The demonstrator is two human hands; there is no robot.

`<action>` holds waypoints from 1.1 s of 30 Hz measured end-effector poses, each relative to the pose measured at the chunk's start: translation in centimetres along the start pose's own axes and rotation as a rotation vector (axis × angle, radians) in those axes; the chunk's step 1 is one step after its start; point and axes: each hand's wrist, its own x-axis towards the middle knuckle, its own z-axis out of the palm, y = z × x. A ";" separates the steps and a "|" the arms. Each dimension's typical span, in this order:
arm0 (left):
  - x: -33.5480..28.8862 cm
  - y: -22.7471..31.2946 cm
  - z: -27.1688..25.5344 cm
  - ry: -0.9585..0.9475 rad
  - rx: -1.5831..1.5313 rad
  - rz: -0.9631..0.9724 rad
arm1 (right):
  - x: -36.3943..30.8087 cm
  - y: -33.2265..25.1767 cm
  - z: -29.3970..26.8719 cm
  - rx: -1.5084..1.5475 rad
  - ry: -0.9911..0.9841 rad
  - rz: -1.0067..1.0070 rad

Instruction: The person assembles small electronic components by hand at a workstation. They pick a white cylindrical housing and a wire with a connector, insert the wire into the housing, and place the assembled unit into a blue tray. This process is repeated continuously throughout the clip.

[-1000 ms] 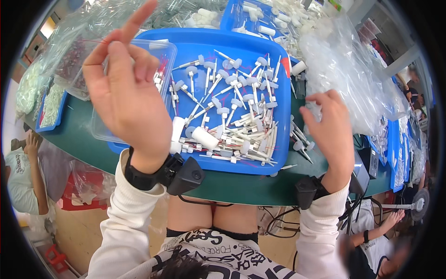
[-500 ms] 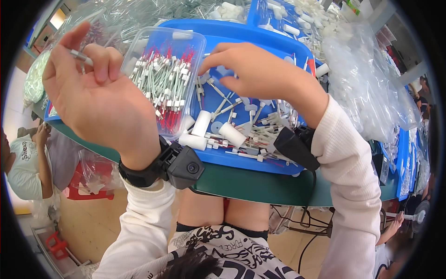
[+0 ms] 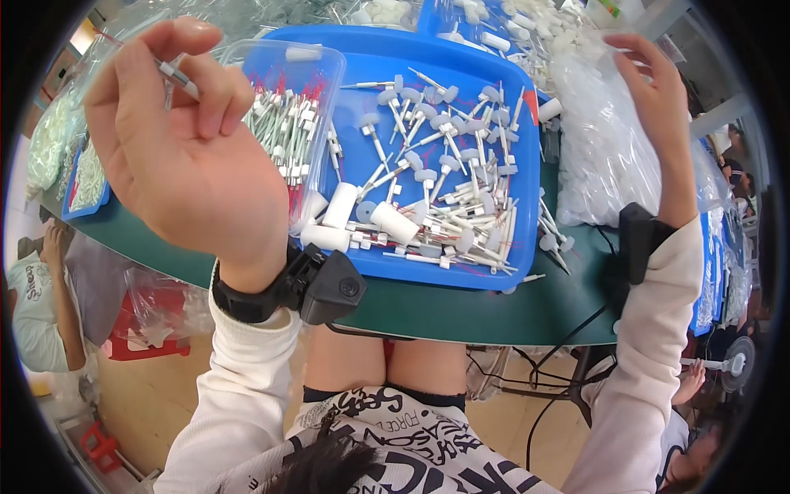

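My left hand [image 3: 185,165] is raised at the left, palm up, with its fingers closed around a thin white rod [image 3: 178,80]; a red wire trails from the rod's far end. My right hand [image 3: 661,103] hangs over a clear plastic bag [image 3: 601,156] of white parts, its curved fingers apart and nothing visible in them. Between the hands lies a blue tray [image 3: 350,111] scattered with rods carrying grey discs [image 3: 448,160]. A clear plastic box [image 3: 336,82] sits in the tray's left part, packed with red-wired rods [image 3: 288,123], partly hidden behind my left hand.
White cylinders [image 3: 340,206] rest by the box's near corner. A few disc-tipped rods [image 3: 550,240] lie on the green table [image 3: 461,317] right of the tray. Black cables [image 3: 568,337] run over the table edge. Farther back are more bags and white parts. A person sits at the left.
My right hand has moved from above the blue tray to the plastic bag at the right, uncovering the rods. My left hand still holds its rod, now turned slightly.
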 end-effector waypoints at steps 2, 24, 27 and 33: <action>0.1 0.0 -0.4 -0.086 -0.027 -0.098 | -0.7 3.4 -1.9 -0.283 0.061 0.023; -0.1 -1.5 0.5 -0.455 0.478 -0.207 | -6.3 -16.2 6.6 0.241 -0.546 -0.379; -0.5 -1.4 0.9 -0.411 0.431 -0.249 | -6.6 -17.9 7.3 0.246 -0.405 -0.469; -0.9 -1.7 1.0 -0.506 0.389 -0.372 | -6.9 -18.0 8.9 0.198 -0.439 -0.640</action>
